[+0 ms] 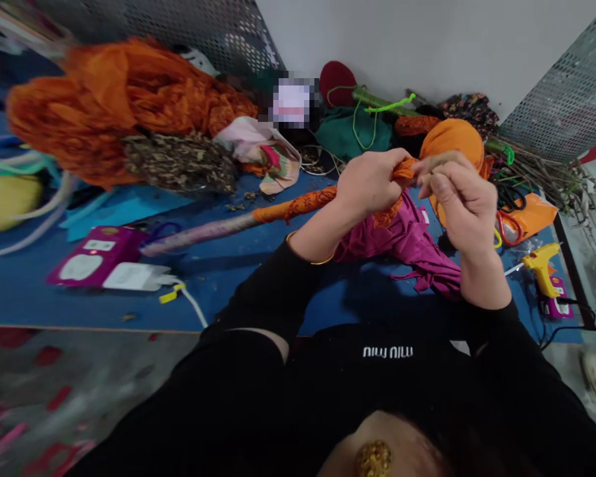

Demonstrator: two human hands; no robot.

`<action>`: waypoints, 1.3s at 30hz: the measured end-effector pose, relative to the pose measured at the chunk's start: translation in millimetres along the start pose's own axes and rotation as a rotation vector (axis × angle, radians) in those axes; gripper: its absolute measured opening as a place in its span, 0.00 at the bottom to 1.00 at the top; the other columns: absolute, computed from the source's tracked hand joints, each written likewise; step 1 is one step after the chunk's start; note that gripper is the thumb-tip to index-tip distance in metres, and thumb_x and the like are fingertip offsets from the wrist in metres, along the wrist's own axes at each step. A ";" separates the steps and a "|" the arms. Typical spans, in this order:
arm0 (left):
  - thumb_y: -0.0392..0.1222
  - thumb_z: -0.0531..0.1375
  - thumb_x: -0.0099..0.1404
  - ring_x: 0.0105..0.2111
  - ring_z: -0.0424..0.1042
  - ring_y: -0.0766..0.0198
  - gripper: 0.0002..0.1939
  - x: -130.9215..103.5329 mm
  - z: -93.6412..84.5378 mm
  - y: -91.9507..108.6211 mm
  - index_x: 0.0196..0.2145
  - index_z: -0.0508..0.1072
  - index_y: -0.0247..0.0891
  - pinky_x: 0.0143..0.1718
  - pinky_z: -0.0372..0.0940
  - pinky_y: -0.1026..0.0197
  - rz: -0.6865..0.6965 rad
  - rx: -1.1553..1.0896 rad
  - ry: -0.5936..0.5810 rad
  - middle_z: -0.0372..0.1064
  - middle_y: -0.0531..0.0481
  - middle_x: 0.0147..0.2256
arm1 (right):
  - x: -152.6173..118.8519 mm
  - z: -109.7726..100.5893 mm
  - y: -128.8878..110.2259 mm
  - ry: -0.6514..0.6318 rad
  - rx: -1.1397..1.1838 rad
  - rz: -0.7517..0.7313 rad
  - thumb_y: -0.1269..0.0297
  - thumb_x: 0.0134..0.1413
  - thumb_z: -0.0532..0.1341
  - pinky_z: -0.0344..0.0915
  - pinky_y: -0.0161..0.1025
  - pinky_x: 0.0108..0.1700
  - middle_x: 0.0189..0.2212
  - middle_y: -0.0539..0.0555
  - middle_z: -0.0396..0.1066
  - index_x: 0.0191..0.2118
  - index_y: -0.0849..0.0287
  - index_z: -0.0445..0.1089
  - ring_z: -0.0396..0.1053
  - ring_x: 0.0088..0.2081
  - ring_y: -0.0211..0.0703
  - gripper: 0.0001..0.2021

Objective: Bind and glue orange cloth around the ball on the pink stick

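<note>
A long stick slants across the blue table, its upper stretch wrapped in orange patterned cloth. My left hand is closed around the wrapped part, and a bunch of orange cloth pokes out past its thumb. Close beside that bunch, my right hand is pinched, its fingertips meeting the end of the cloth; motion blurs what lies between them. Beneath both hands is a crumpled magenta cloth. Just behind the right hand rests a round orange cloth bundle.
On the left are a heap of orange fabric, dried plant bits and a purple power strip with a white charger. A yellow glue gun lies at the right edge. Dry twigs stick out behind it.
</note>
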State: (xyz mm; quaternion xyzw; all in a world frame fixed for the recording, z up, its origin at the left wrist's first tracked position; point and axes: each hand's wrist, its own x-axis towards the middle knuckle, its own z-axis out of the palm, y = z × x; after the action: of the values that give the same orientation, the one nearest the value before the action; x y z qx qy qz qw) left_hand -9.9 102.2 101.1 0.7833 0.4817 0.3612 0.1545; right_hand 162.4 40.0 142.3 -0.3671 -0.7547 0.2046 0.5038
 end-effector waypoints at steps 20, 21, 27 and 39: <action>0.36 0.60 0.62 0.43 0.79 0.52 0.17 -11.9 -5.2 19.9 0.46 0.80 0.48 0.45 0.69 0.54 0.082 0.223 -0.121 0.81 0.50 0.39 | 13.2 -26.3 16.7 0.019 -0.214 -0.084 0.51 0.73 0.55 0.73 0.45 0.52 0.38 0.52 0.75 0.32 0.48 0.73 0.74 0.45 0.43 0.18; 0.36 0.59 0.63 0.43 0.79 0.52 0.17 -11.7 -7.3 22.6 0.48 0.80 0.47 0.44 0.69 0.54 0.076 0.259 -0.140 0.81 0.49 0.40 | 13.4 -26.5 17.0 0.023 -0.204 -0.112 0.54 0.74 0.55 0.73 0.44 0.51 0.37 0.51 0.75 0.32 0.50 0.73 0.74 0.45 0.42 0.18; 0.38 0.57 0.66 0.48 0.80 0.46 0.22 -7.3 -22.4 34.0 0.56 0.79 0.43 0.42 0.68 0.52 -0.033 0.397 -0.259 0.82 0.44 0.48 | 13.8 -27.1 17.3 0.102 -0.054 -0.134 0.54 0.70 0.59 0.73 0.49 0.47 0.33 0.51 0.75 0.30 0.45 0.74 0.74 0.42 0.49 0.15; 0.40 0.58 0.68 0.46 0.80 0.50 0.21 -6.3 -24.8 25.2 0.56 0.79 0.47 0.42 0.68 0.53 -0.017 0.380 -0.230 0.83 0.46 0.46 | 14.1 -27.0 15.0 0.130 -0.141 -0.049 0.57 0.69 0.56 0.75 0.52 0.53 0.35 0.51 0.79 0.29 0.40 0.72 0.75 0.46 0.51 0.15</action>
State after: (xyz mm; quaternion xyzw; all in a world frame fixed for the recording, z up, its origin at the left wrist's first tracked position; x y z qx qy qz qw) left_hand -13.2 81.9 130.5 0.8303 0.5270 0.1707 0.0610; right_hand 189.0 58.8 151.8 -0.3956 -0.7416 0.1144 0.5296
